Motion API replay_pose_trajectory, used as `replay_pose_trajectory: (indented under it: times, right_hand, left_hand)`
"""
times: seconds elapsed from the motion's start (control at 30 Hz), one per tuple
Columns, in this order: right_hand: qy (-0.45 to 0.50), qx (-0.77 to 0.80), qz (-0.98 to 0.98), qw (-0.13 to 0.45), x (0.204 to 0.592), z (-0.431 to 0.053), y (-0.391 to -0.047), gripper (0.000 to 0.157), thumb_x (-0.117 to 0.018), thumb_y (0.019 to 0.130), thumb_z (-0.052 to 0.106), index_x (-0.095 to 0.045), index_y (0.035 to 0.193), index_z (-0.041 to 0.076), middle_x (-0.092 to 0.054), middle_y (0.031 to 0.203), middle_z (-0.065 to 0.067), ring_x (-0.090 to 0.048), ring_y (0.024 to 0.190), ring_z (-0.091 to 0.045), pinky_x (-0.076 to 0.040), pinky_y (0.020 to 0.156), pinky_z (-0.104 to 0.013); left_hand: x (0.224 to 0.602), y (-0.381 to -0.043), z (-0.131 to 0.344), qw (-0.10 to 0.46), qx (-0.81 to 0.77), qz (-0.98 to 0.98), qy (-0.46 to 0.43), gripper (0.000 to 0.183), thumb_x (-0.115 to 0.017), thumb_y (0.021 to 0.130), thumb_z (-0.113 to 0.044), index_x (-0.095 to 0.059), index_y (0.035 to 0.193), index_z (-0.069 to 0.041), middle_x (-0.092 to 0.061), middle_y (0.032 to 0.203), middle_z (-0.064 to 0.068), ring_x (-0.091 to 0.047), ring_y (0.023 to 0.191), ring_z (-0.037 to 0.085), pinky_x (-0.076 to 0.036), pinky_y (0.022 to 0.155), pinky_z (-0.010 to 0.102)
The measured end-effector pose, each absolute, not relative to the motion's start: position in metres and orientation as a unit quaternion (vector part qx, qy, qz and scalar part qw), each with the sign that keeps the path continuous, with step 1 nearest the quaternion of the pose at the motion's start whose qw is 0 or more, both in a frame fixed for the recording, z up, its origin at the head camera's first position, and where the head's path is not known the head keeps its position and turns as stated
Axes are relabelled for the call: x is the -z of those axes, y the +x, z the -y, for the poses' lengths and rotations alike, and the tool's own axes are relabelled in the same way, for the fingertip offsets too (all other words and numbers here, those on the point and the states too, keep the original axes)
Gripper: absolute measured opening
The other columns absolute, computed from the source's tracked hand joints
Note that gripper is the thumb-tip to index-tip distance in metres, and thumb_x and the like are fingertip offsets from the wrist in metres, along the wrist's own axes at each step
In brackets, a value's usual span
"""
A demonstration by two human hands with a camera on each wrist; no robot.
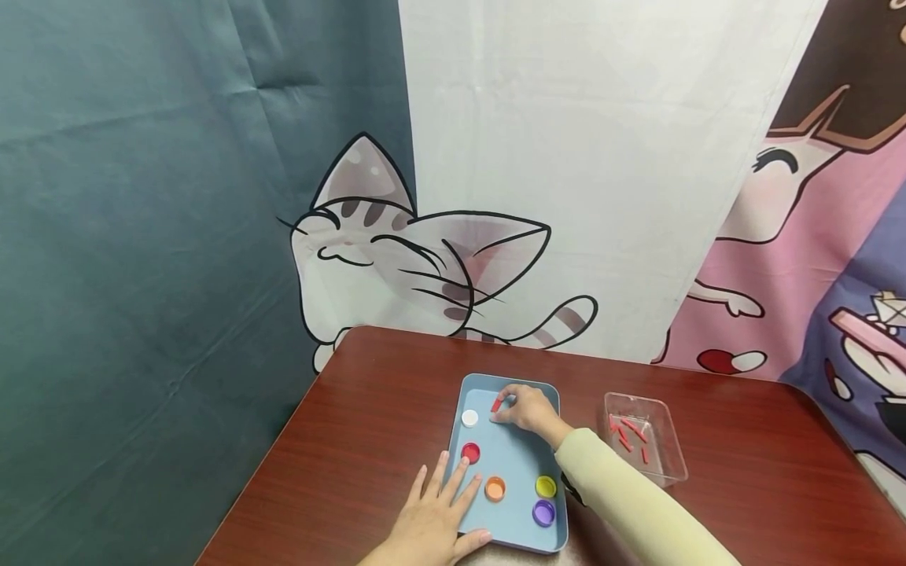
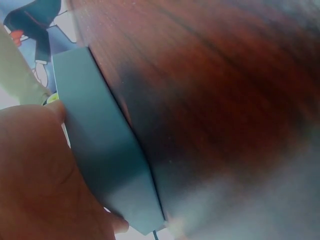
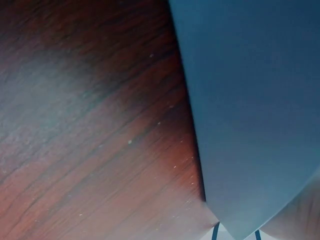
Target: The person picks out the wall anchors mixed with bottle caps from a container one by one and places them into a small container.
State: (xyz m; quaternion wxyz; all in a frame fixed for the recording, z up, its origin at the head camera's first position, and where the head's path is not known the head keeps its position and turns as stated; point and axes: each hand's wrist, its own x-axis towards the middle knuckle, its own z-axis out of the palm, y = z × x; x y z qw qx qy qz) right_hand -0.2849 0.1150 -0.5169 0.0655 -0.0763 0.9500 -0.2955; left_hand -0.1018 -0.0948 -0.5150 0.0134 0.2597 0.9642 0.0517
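Note:
A light blue tray (image 1: 520,452) lies on the table, holding small round caps. My right hand (image 1: 532,410) reaches over its far part and pinches a short red stick (image 1: 496,405) between thumb and fingers. Just left of that stick is a white cap (image 1: 469,418). My left hand (image 1: 428,520) rests on the tray's near left edge with fingers straight and spread, the fingertips close to a red cap (image 1: 470,453). An orange cap (image 1: 495,489) sits right of those fingers. In the left wrist view, my left hand (image 2: 45,175) touches the tray's side wall (image 2: 107,140).
Near the tray's right side sit a yellow cap (image 1: 546,486) and a purple cap (image 1: 543,513). Right of the tray, a clear plastic box (image 1: 668,444) holds several red sticks (image 1: 626,440). Printed cloths hang behind the reddish-brown table (image 1: 333,440).

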Motion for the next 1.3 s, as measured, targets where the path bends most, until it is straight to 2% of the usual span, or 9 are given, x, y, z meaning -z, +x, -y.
replay_pose_trajectory:
  times: [0.3,0.57,0.8,0.9,1.07,1.3]
  right_hand:
    - [-0.065,0.298,-0.95,0.064,0.5147,-0.1129,-0.2834,0.026,-0.089,0.078,0.027,-0.07,0.093,0.018,-0.063,0.085,-0.004,-0.056,0.071,-0.019,-0.045,0.058,-0.029]
    - [-0.047,0.283,-0.955,0.068,0.5111,-0.1105,-0.2826,0.027,-0.087,0.08,0.031,-0.067,0.091,0.018,-0.06,0.079,-0.003,-0.056,0.072,-0.021,-0.043,0.062,-0.034]
    - [-0.047,0.287,-0.954,0.067,0.5102,-0.1106,-0.2856,0.02,-0.085,0.082,0.025,-0.068,0.088,0.018,-0.059,0.076,-0.003,-0.054,0.068,-0.02,-0.041,0.06,-0.032]
    - [-0.05,0.295,-0.952,0.068,0.5106,-0.1118,-0.2862,0.017,-0.084,0.082,0.021,-0.069,0.091,0.016,-0.062,0.079,-0.004,-0.055,0.069,-0.019,-0.042,0.059,-0.03]
    - [-0.05,0.299,-0.95,0.076,0.5122,-0.1143,-0.2853,0.02,-0.084,0.081,0.018,-0.071,0.095,0.015,-0.066,0.091,-0.006,-0.056,0.076,-0.02,-0.046,0.063,-0.031]
    - [-0.056,0.31,-0.946,0.078,0.5133,-0.1161,-0.2836,0.022,-0.086,0.08,0.017,-0.071,0.096,0.012,-0.066,0.088,-0.006,-0.057,0.075,-0.02,-0.047,0.062,-0.03]
  left_hand:
    - [0.5192,-0.1032,0.0947,-0.011,-0.047,-0.963,0.265,0.076,-0.033,0.098,-0.073,-0.047,0.153,-0.022,-0.032,0.165,0.006,-0.025,0.151,0.04,-0.031,0.112,0.063]
    - [0.5146,-0.1015,0.0935,0.003,-0.05,-0.964,0.26,0.077,-0.034,0.097,-0.073,-0.045,0.155,-0.023,-0.031,0.166,0.006,-0.023,0.152,0.039,-0.03,0.113,0.063]
    - [0.5229,-0.1043,0.0954,-0.056,-0.05,-0.959,0.275,0.073,-0.034,0.099,-0.071,-0.05,0.151,-0.022,-0.037,0.162,0.008,-0.029,0.149,0.041,-0.034,0.108,0.063]
    - [0.5216,-0.1046,0.0957,-0.054,-0.06,-0.958,0.276,0.073,-0.036,0.099,-0.07,-0.05,0.151,-0.021,-0.037,0.162,0.009,-0.028,0.149,0.041,-0.033,0.108,0.064]
    - [0.5157,-0.1031,0.0956,-0.019,-0.067,-0.961,0.267,0.074,-0.037,0.098,-0.07,-0.047,0.153,-0.022,-0.034,0.164,0.008,-0.025,0.151,0.04,-0.031,0.112,0.064]
    - [0.5174,-0.1019,0.0965,-0.03,-0.062,-0.96,0.27,0.074,-0.036,0.098,-0.071,-0.049,0.152,-0.021,-0.036,0.162,0.009,-0.027,0.15,0.041,-0.032,0.11,0.064]
